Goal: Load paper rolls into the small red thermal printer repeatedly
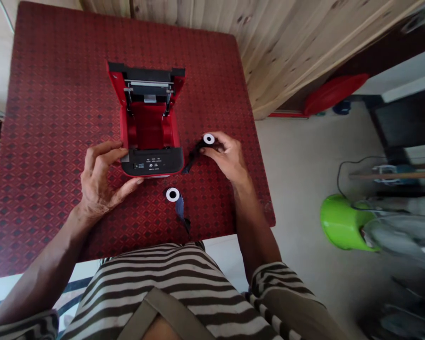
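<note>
Seemingly a home, red patterned tablecloth [60,75], knotty wood panelling [276,47], green tub [342,224]

A desk [56,94] with a red, dark-patterned top bears a red-and-black device [149,128], lid raised, between its left and right edges. Nearer the front edge sits a white-ended roll [168,195], dark strip [179,208] trailing edgeward.

Printer [148,125] made of smooth plastic; control panel [168,160] finished matt. Shiny metal bar [150,84] fitted in lid [152,74]. Loose roll [167,194] seen with matt, paper-like end; ribbon tail [179,207] shown with sheen. Table [56,94] covered in matt, cloth-like sheet. Wall [279,47] clad in knotty wood. Bucket [336,224] moulded in glossy plastic.
</note>
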### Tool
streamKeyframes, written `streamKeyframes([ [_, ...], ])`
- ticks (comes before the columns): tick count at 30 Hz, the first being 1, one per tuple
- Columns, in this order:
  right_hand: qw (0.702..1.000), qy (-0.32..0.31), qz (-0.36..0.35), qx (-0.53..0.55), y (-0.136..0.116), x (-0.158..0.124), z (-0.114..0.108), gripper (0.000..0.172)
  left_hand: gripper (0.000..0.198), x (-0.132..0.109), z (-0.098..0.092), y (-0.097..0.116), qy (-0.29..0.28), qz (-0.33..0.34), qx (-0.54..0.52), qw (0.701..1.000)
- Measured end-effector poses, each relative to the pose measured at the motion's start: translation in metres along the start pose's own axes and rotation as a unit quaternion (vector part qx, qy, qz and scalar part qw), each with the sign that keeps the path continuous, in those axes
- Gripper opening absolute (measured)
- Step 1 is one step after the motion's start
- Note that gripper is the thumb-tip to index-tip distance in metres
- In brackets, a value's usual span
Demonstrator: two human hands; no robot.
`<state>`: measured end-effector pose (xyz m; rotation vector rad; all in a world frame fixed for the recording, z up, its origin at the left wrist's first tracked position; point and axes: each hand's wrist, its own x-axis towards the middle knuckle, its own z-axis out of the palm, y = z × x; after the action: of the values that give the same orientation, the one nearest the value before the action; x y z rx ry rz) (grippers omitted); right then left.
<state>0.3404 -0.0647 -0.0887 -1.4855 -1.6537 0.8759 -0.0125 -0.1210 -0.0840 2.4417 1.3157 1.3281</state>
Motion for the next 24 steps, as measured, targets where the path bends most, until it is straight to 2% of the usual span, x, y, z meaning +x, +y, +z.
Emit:
streamKeyframes([
  [3,0.998,0.009,-0.045,0.036,-0.042,-0.009,-0.022,0.024,0.075,-0.001,0.000,0.002,-0.005,-0.004,-0.002,1.000],
  [6,0.992,-0.015,-0.124,0.004,-0.102,-0.010,-0.038,0.031,0.070,-0.001,0.000,0.004,-0.002,-0.006,0.003,1.000],
  [8,0.980,-0.074,-0.178,-0.049,-0.136,0.000,-0.031,0.034,0.067,-0.002,0.000,0.006,-0.004,-0.007,0.001,1.000],
  [10,0.952,-0.121,-0.235,-0.152,-0.157,0.016,-0.009,0.035,0.067,-0.002,0.000,0.007,-0.006,-0.014,-0.009,1.000],
  [12,0.927,-0.171,-0.240,-0.230,-0.163,0.033,0.019,0.034,0.065,-0.003,0.001,0.008,-0.007,-0.033,-0.024,0.999],
  [15,0.901,-0.213,-0.226,-0.303,-0.156,0.048,0.052,0.024,0.060,-0.006,0.004,0.008,-0.024,-0.054,-0.031,0.998],
  [18,0.884,-0.219,-0.216,-0.353,-0.148,0.049,0.064,0.017,0.060,-0.008,0.007,0.009,-0.039,-0.043,-0.015,0.998],
  [24,0.858,-0.229,-0.207,-0.411,-0.144,0.056,0.077,0.023,0.066,-0.007,0.009,0.010,-0.016,-0.018,-0.010,1.000],
])
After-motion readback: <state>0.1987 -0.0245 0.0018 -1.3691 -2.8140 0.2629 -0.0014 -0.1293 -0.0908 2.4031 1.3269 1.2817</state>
